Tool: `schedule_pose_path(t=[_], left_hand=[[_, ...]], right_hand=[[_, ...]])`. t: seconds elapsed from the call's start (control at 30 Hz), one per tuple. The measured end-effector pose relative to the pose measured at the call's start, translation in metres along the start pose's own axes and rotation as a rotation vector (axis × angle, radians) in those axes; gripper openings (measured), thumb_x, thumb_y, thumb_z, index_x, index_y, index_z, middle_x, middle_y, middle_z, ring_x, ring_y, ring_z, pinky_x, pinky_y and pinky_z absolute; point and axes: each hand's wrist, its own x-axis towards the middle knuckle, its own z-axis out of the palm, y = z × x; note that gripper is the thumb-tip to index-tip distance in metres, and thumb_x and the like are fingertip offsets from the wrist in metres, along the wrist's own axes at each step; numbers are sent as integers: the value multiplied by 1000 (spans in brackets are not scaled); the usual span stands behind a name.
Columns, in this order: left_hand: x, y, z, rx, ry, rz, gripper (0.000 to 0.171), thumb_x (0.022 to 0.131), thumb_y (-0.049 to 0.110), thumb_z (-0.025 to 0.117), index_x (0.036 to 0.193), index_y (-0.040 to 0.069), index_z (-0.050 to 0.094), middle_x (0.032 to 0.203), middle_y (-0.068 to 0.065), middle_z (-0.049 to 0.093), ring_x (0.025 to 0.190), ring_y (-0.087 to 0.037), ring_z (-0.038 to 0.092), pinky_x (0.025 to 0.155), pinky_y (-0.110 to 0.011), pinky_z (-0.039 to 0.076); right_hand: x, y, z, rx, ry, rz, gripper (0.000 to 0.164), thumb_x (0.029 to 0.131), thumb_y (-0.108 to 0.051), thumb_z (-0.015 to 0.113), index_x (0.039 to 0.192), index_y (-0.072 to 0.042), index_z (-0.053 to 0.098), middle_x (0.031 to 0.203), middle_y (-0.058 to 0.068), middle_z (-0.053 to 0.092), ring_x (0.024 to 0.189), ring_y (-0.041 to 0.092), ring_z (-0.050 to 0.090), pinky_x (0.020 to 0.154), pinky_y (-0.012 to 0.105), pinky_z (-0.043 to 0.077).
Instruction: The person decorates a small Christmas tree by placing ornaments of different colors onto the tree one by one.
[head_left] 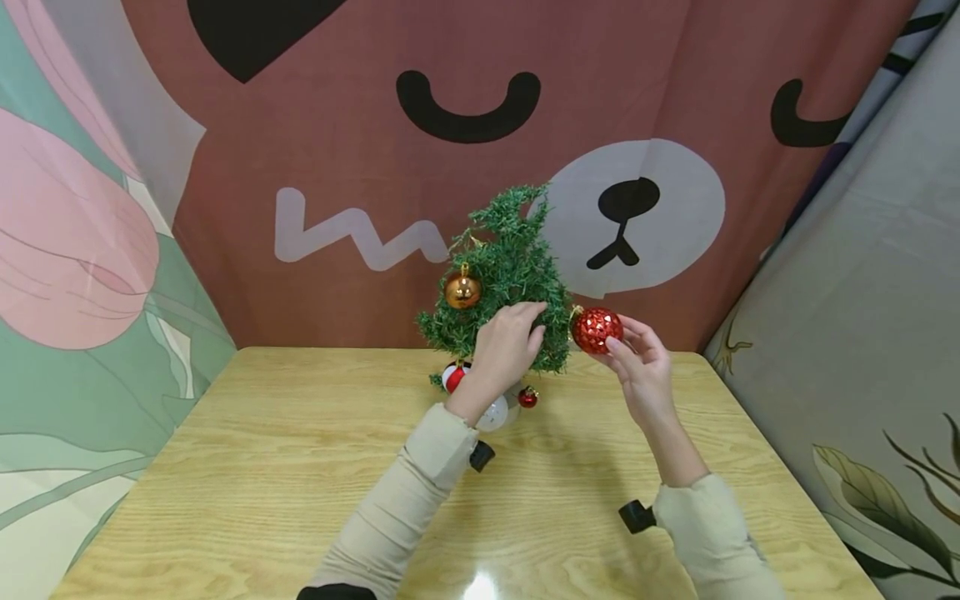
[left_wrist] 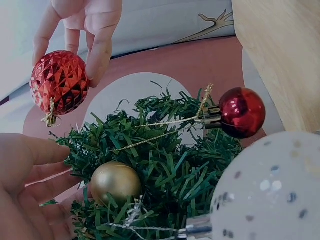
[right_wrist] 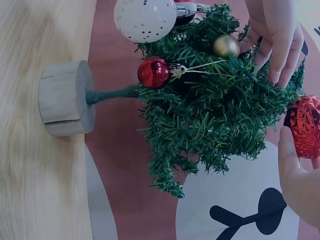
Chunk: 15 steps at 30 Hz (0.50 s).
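My right hand (head_left: pixel 647 375) holds a faceted red Christmas bauble (head_left: pixel 597 331) between thumb and fingers, at the right side of a small green artificial Christmas tree (head_left: pixel 517 258). A gold cap and loop show on the bauble in the left wrist view. At the front of the tree, my left hand (head_left: pixel 506 346) reaches in among the branches with its fingers extended, close to a matte gold bauble (left_wrist: pixel 116 183). Lower down hang a small shiny red bauble (right_wrist: pixel 154 73) and a white speckled bauble (right_wrist: pixel 145 20).
An orange-gold bauble (head_left: pixel 462 291) hangs at the upper left of the tree, and a red-and-white one (head_left: pixel 454 377) lower, partly behind the left forearm. The tree's round wooden base (right_wrist: pixel 67 98) stands on the wooden table (head_left: pixel 300 467). A printed curtain (head_left: pixel 360 308) hangs behind.
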Motion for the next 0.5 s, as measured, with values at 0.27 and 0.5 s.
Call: schedule_pose_path(t=[0.27,0.5], left_hand=[[1,-1,3,-50,71,-4,29,89,17,56,116,10,60,111,-6,60,39,-5,38,35,-17,27],[1,0,6,-117,212,-5,28,86,20,61,111,8,62,104,-7,61,47,-6,44,37,-16,30]], right_hand=[[0,2,5,-23,24,14,25,85,7,53,109,-2,56,101,12,53,93,21,56,74,34,51],[0,2,9,-33,49,19,25,86,6,53,108,-3,56,101,12,52,93,20,56,74,33,51]])
